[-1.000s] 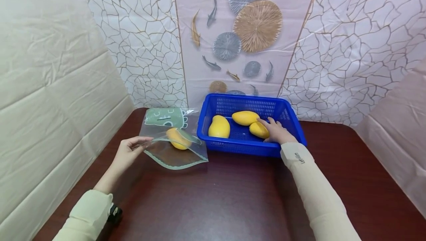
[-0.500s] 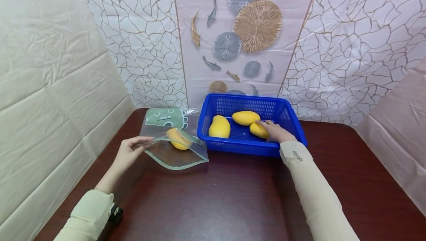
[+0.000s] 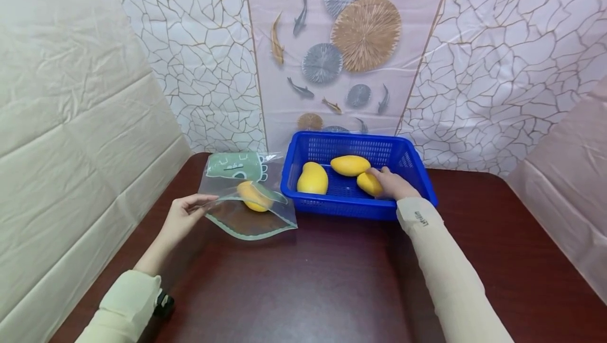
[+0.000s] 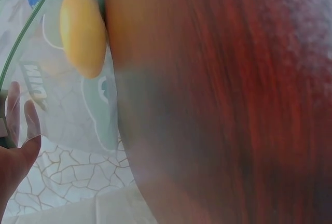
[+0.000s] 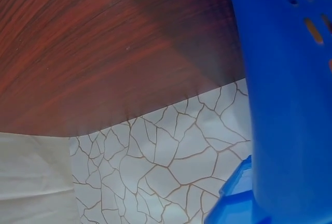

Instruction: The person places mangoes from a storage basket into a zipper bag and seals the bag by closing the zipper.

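My left hand (image 3: 185,215) pinches the left edge of a clear zip bag's mouth, which gapes toward me. Inside the bag (image 3: 251,236), printed with a green cartoon figure, lies one yellow mango (image 3: 254,196); the left wrist view shows the same mango (image 4: 83,33) through the plastic. My right hand (image 3: 394,184) reaches over the front rim of a blue plastic basket (image 3: 341,207) and grips a mango (image 3: 369,185), partly hidden by the fingers. Two more mangoes sit in the basket, one at the left (image 3: 313,178) and one behind (image 3: 350,165). The right wrist view misses the right hand.
The dark red wooden table (image 3: 294,285) stretches in front of bag and basket. A patterned backdrop (image 3: 327,58) rises just behind the basket, and a pale cloth (image 3: 85,137) walls the left side. The basket's side (image 5: 282,105) fills the right of the right wrist view.
My right hand has moved slightly left and its fingers have closed around the mango, which has hardly moved. The left hand and the bag stay in place.
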`<move>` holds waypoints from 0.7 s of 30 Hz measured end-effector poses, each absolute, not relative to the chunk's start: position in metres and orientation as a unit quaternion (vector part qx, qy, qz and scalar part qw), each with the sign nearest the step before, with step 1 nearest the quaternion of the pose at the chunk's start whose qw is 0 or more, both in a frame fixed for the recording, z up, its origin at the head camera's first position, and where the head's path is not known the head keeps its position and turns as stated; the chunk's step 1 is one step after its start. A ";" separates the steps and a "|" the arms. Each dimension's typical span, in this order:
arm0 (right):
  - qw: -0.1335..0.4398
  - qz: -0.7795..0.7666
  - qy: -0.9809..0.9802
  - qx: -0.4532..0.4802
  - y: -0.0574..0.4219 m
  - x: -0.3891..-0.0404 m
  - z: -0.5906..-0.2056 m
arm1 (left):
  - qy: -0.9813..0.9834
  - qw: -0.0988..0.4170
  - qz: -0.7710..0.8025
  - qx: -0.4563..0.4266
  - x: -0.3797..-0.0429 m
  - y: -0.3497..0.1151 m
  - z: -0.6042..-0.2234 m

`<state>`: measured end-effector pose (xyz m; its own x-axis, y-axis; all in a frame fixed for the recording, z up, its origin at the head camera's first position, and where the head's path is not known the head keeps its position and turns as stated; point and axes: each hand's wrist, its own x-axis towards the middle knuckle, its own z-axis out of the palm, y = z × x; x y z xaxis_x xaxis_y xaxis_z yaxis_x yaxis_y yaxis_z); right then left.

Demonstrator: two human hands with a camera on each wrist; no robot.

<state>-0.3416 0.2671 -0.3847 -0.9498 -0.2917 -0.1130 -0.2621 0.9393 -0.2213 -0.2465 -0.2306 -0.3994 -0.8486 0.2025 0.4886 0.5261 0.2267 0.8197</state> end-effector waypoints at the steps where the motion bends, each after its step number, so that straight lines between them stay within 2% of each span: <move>1: 0.069 -0.095 0.983 -0.140 0.267 -0.342 -0.385 | -0.772 0.140 -0.573 -0.238 -0.248 -0.232 -0.402; 7: 0.055 -0.068 0.984 -0.156 0.265 -0.346 -0.384 | -0.777 0.138 -0.566 -0.237 -0.251 -0.236 -0.409; 15: 0.001 -0.027 0.985 -0.169 0.266 -0.347 -0.382 | -0.775 0.135 -0.571 -0.236 -0.255 -0.238 -0.413; 21: -0.003 -0.017 0.985 -0.172 0.265 -0.343 -0.378 | -0.774 0.133 -0.573 -0.236 -0.253 -0.240 -0.415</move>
<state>-0.3430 0.2645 -0.3784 -0.9411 -0.3379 0.0125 -0.3381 0.9405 -0.0323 -0.2532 -0.2405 -0.4147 -0.8537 0.2126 0.4754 0.5167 0.2320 0.8241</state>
